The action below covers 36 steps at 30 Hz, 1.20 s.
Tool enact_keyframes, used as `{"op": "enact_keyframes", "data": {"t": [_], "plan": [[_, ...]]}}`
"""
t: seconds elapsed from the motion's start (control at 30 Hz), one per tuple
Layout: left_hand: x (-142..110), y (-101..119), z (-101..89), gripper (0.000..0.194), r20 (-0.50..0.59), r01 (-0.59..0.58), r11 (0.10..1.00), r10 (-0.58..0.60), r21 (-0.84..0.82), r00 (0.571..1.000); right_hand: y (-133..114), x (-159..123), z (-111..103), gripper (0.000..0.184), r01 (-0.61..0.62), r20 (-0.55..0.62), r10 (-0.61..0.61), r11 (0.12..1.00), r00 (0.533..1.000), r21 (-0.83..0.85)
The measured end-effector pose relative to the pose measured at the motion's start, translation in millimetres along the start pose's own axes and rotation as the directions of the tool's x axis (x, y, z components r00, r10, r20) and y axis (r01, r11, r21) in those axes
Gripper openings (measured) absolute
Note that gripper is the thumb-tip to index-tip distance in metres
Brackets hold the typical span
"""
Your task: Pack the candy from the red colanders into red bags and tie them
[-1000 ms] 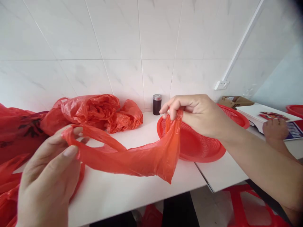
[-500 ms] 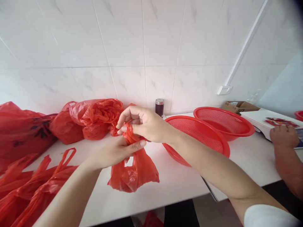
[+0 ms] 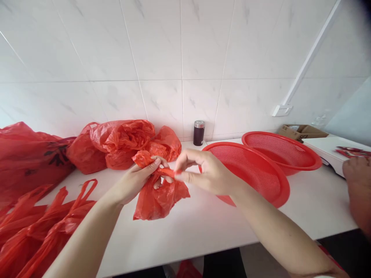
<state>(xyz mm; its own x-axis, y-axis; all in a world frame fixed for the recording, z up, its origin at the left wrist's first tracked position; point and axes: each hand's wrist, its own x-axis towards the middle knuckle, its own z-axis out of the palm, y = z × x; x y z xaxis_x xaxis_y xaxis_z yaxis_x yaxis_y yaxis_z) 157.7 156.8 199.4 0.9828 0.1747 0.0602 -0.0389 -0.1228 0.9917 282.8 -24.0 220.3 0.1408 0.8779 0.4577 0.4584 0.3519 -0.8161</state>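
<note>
A small red plastic bag (image 3: 156, 197) hangs bunched between my two hands above the white counter (image 3: 203, 227). My left hand (image 3: 136, 181) grips the bag's gathered top, fingers closed round it. My right hand (image 3: 203, 172) pinches a twisted handle of the same bag and holds it out to the right. The bag's lower part rests on or just above the counter.
Crumpled red bags (image 3: 121, 143) are heaped at the back left, and flat red bags (image 3: 43, 227) lie at the front left. Two red mesh baskets (image 3: 261, 170) sit to the right, with a dark jar (image 3: 198, 133) by the wall. Another person's hand (image 3: 358, 181) is at the far right.
The bag was stretched wide between my hands a second ago. Now it is bunched at the top, and my right hand has drawn a twisted handle out to the right.
</note>
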Motion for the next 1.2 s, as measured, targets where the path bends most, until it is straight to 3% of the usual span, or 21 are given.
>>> {"op": "enact_keyframes", "data": {"t": [0.1, 0.13, 0.2, 0.27, 0.37, 0.43, 0.53, 0.6, 0.67, 0.73, 0.8, 0.9, 0.97, 1.03, 1.13, 1.2], "plan": [[-4.6, 0.8, -4.7, 0.022, -0.003, -0.012, 0.988, 0.012, 0.153, 1.000, -8.4, -6.9, 4.0, 0.007, 0.036, 0.208, -0.040, 0.999, 0.977, 0.023], [-5.8, 0.6, -5.1, 0.021, 0.005, -0.012, 0.975, 0.011, 0.224, 1.000, -5.7, -6.0, 5.4, 0.008, 0.054, 0.197, -0.056, 0.998, 0.979, 0.018], [-7.3, -0.7, -3.6, 0.017, 0.026, 0.004, 0.942, -0.013, 0.335, 1.000, 8.2, 0.1, 9.0, 0.010, 0.072, 0.062, -0.073, 0.997, 0.995, 0.017], [-7.2, -3.7, 0.2, 0.013, 0.032, 0.028, 0.919, -0.044, 0.393, 0.999, 29.8, 8.7, 15.0, 0.020, 0.005, -0.062, 0.000, 0.997, 0.998, 0.072], [-5.2, -11.4, 6.9, 0.007, -0.017, 0.015, 0.871, -0.008, 0.491, 1.000, 62.7, 17.4, 28.7, 0.031, -0.160, -0.093, 0.177, 0.974, 0.980, 0.162], [-3.7, -18.6, 11.2, 0.011, -0.120, 0.023, 0.796, 0.063, 0.605, 0.991, 78.0, 18.1, 39.0, 0.034, -0.218, -0.081, 0.240, 0.951, 0.967, 0.220], [-3.0, -30.3, 19.4, 0.026, -0.299, 0.087, 0.606, 0.258, 0.791, 0.919, 88.4, 14.9, 50.1, 0.032, -0.233, -0.075, 0.280, 0.895, 0.957, 0.381], [-4.2, -36.4, 26.1, 0.026, -0.336, 0.105, 0.499, 0.400, 0.860, 0.852, 90.1, 12.2, 51.9, 0.028, -0.243, -0.033, 0.305, 0.814, 0.952, 0.528], [-6.9, -40.2, 32.0, 0.023, -0.357, 0.126, 0.464, 0.453, 0.877, 0.817, 90.6, 9.7, 49.2, 0.021, -0.301, 0.066, 0.339, 0.709, 0.938, 0.638], [-11.0, -42.2, 35.1, 0.027, -0.372, 0.145, 0.482, 0.416, 0.864, 0.830, 91.4, 7.1, 44.3, 0.011, -0.393, 0.164, 0.380, 0.670, 0.910, 0.630], [-16.1, -43.9, 35.0, 0.031, -0.346, 0.119, 0.535, 0.347, 0.836, 0.872, 92.1, 4.6, 40.7, 0.004, -0.440, 0.176, 0.410, 0.744, 0.895, 0.503], [-24.4, -48.5, 31.5, 0.031, -0.329, 0.068, 0.660, 0.280, 0.748, 0.902, 90.6, 2.1, 43.0, 0.010, -0.315, -0.064, 0.323, 0.942, 0.944, 0.113], [-29.8, -52.2, 29.7, 0.031, -0.374, 0.089, 0.729, 0.239, 0.678, 0.896, 88.5, 1.6, 49.7, 0.013, -0.202, -0.227, 0.163, 0.966, 0.960, -0.159], [-34.5, -55.3, 29.5, 0.032, -0.405, 0.125, 0.768, 0.186, 0.628, 0.895, 88.3, 2.6, 57.9, 0.015, -0.138, -0.287, 0.049, 0.944, 0.957, -0.299], [-41.4, -59.9, 29.5, 0.037, -0.431, 0.156, 0.794, 0.144, 0.587, 0.891, 95.7, 7.2, 66.6, 0.013, -0.117, -0.360, -0.014, 0.933, 0.933, -0.339], [-48.0, -65.3, 26.2, 0.042, -0.477, 0.186, 0.814, 0.124, 0.550, 0.870, 104.4, 11.6, 66.3, 0.012, -0.139, -0.434, 0.038, 0.969, 0.900, -0.204]]}}
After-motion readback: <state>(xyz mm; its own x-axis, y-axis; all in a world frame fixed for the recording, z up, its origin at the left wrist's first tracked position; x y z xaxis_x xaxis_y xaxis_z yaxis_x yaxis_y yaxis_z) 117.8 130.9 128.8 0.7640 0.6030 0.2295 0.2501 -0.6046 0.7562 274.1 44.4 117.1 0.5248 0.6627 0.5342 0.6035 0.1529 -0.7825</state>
